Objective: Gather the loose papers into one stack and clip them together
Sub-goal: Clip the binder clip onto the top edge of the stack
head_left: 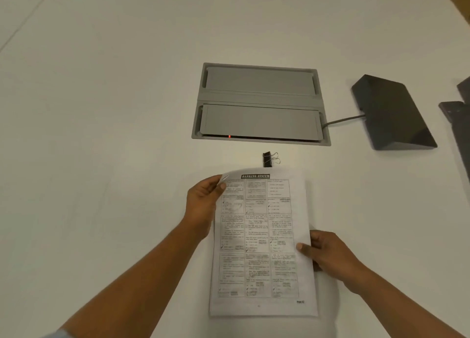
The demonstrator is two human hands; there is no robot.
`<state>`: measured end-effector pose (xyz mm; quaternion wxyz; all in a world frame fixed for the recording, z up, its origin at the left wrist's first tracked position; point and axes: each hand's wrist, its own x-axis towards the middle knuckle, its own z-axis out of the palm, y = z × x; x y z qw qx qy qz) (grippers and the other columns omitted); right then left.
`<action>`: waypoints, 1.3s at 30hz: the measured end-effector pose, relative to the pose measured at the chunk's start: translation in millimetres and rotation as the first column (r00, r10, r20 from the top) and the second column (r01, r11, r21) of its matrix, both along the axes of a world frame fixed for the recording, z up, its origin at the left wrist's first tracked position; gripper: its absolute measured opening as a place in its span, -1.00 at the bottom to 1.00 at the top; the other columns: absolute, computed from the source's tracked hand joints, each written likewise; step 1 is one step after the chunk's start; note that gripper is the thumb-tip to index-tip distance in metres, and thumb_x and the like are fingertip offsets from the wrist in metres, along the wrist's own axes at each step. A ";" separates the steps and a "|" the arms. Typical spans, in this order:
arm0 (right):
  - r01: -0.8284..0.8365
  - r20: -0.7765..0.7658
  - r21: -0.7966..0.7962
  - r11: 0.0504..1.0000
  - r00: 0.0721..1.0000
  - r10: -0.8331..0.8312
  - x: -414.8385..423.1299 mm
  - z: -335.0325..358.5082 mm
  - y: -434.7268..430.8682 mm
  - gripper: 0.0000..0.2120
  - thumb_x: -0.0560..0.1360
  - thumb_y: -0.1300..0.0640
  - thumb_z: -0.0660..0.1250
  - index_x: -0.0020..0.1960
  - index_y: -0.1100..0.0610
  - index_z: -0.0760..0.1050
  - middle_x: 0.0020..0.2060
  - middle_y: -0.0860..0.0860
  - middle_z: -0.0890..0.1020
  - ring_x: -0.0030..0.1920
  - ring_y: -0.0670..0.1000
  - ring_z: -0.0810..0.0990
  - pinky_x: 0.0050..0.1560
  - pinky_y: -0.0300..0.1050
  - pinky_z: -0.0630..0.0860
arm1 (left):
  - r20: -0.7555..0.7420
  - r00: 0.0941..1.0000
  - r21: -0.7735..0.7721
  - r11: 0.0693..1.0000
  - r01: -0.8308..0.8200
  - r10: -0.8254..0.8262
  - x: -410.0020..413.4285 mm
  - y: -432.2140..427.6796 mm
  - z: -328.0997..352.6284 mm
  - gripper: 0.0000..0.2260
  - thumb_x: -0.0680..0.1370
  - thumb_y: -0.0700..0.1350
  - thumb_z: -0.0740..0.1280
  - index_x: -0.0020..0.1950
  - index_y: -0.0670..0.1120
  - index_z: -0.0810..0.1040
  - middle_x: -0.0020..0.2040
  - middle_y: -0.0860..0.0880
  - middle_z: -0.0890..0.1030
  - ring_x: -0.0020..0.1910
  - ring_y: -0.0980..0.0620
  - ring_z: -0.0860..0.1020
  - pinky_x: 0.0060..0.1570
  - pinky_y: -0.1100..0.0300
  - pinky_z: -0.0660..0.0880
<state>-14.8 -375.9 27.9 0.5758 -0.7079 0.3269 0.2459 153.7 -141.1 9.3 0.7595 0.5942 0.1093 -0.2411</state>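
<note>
A stack of printed papers (259, 238), headed "Banking System" on the top sheet, is held just above the white table in front of me. My left hand (203, 205) grips its upper left edge, thumb on top near the corner. My right hand (328, 253) holds the right edge about midway down, thumb resting on the page. The top of the stack curls upward slightly. A black binder clip (269, 159) with silver handles lies on the table just beyond the top edge of the papers, untouched by either hand.
A grey recessed cable box (259, 104) with two lids is set into the table (101, 134) beyond the clip. A dark wedge-shaped device (391, 111) with a cable sits at the right. More dark equipment (457, 124) lies at the right edge.
</note>
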 end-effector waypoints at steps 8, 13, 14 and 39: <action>0.076 0.109 -0.404 0.911 0.993 -0.035 88.5 20.6 -28.0 -0.89 0.46 0.12 0.47 -0.19 0.13 0.59 -0.27 0.07 0.70 -0.35 -0.01 0.66 -0.31 -0.14 0.55 | 0.022 1.000 0.002 1.000 -0.004 0.004 14.3 -0.2 -18.7 -0.84 0.54 -0.34 0.36 -0.04 -0.14 0.70 -0.10 -0.10 0.75 -0.11 -0.06 0.71 -0.15 0.12 0.65; 0.211 0.240 -0.427 0.879 0.964 -0.114 162.2 18.8 -23.3 -0.96 0.43 0.20 0.45 -0.16 0.17 0.64 -0.20 0.09 0.72 -0.25 0.05 0.68 -0.17 -0.04 0.64 | 0.047 0.999 -0.002 1.000 0.010 -0.010 14.6 0.4 -23.2 -0.85 0.54 -0.33 0.37 0.01 -0.17 0.70 -0.08 -0.12 0.75 -0.12 -0.08 0.72 -0.16 0.09 0.66; 0.225 0.246 -0.429 0.875 0.961 -0.126 173.3 17.0 -21.8 -0.92 0.42 0.15 0.48 -0.16 0.17 0.64 -0.20 0.07 0.72 -0.20 0.07 0.69 -0.09 0.00 0.66 | 0.048 0.999 -0.005 1.000 0.005 -0.005 14.2 0.6 -23.9 -0.85 0.54 -0.33 0.37 0.02 -0.18 0.70 -0.07 -0.13 0.75 -0.11 -0.08 0.72 -0.15 0.08 0.66; 0.114 0.165 -0.147 0.983 0.982 -0.089 193.6 47.9 -4.0 -0.95 0.49 0.23 0.41 -0.11 0.21 0.56 -0.04 0.18 0.69 -0.07 0.09 0.72 -0.18 -0.11 0.65 | 0.030 0.999 0.022 1.000 -0.017 0.016 11.9 -1.1 -18.7 -0.83 0.55 -0.31 0.37 -0.01 -0.08 0.71 -0.12 -0.07 0.76 -0.14 -0.05 0.73 -0.19 0.11 0.67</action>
